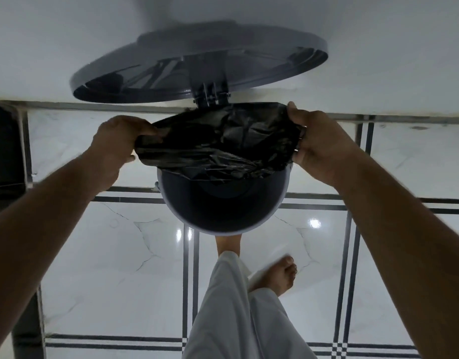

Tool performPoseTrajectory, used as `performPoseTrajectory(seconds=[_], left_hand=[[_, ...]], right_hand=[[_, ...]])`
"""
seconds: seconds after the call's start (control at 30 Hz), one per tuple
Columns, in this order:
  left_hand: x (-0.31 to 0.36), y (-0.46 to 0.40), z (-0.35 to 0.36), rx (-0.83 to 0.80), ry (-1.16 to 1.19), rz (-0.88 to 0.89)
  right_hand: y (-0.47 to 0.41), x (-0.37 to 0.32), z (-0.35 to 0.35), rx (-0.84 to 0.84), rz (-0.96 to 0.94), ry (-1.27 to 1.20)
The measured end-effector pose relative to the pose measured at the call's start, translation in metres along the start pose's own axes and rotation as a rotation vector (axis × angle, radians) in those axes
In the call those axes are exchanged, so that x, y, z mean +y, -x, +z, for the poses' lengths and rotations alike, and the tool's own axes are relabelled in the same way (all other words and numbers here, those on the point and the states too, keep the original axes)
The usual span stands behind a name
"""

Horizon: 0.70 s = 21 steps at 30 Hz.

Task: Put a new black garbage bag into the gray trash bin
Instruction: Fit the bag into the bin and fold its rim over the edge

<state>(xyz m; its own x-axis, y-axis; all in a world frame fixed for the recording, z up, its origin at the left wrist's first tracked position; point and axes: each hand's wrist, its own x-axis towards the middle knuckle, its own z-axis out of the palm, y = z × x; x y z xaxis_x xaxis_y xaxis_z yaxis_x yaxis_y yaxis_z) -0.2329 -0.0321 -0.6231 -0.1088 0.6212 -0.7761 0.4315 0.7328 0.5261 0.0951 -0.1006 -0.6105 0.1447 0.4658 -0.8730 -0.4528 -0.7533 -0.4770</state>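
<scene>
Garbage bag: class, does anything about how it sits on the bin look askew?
Yes. The black garbage bag is bunched over the far part of the gray trash bin, leaving the near rim uncovered; both hands grip its edges.

A glossy white marble-look floor [119, 255] carried paired dark stripes crossing in a grid. Beyond the floor rose a plain white wall [68, 35]. At the floor's left edge stood a dark upright panel [5, 151]. Light glints [314, 224] shone on the tiles.
</scene>
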Motion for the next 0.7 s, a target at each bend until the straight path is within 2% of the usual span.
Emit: performPoseTrajectory(seconds=[0.07,0.1,0.13,0.17,0.2,0.23,0.3,0.4,0.57,0.63,0.7], left_hand=[[-0.007,0.019,0.014,0.33,-0.177,0.029],[-0.014,0.033,0.022,0.455,-0.256,0.117],[-0.021,0.047,0.032,0.523,-0.319,0.278],[-0.026,0.063,0.045,0.522,-0.356,0.463],[-0.031,0.075,0.058,0.447,-0.355,0.638],[-0.033,0.087,0.073,0.321,-0.38,0.781],[-0.038,0.099,0.097,0.077,-0.572,0.939],[-0.05,0.098,0.113,-0.051,-0.744,0.936],[-0.071,0.101,0.095,-0.073,-0.87,0.897],[-0.074,0.106,0.082,-0.065,-0.897,0.779],[-0.072,0.111,0.074,-0.129,-0.796,0.532]], right_hand=[[0.011,0.001,0.011,-0.031,-0.004,0.023],[0.016,0.002,0.016,-0.037,-0.003,0.031],[0.021,0.004,0.021,-0.045,0.002,0.031],[0.024,0.007,0.024,-0.054,0.007,0.03],[0.027,0.008,0.028,-0.064,0.013,0.024],[0.031,0.011,0.031,-0.073,0.016,0.016],[0.036,0.014,0.034,-0.077,0.015,-0.012],[0.038,0.012,0.03,0.004,-0.014,-0.034],[0.024,0.001,-0.002,0.185,-0.089,-0.009],[0.02,0.001,-0.012,0.231,-0.083,-0.014],[0.02,0.007,-0.014,0.256,-0.053,-0.01]])
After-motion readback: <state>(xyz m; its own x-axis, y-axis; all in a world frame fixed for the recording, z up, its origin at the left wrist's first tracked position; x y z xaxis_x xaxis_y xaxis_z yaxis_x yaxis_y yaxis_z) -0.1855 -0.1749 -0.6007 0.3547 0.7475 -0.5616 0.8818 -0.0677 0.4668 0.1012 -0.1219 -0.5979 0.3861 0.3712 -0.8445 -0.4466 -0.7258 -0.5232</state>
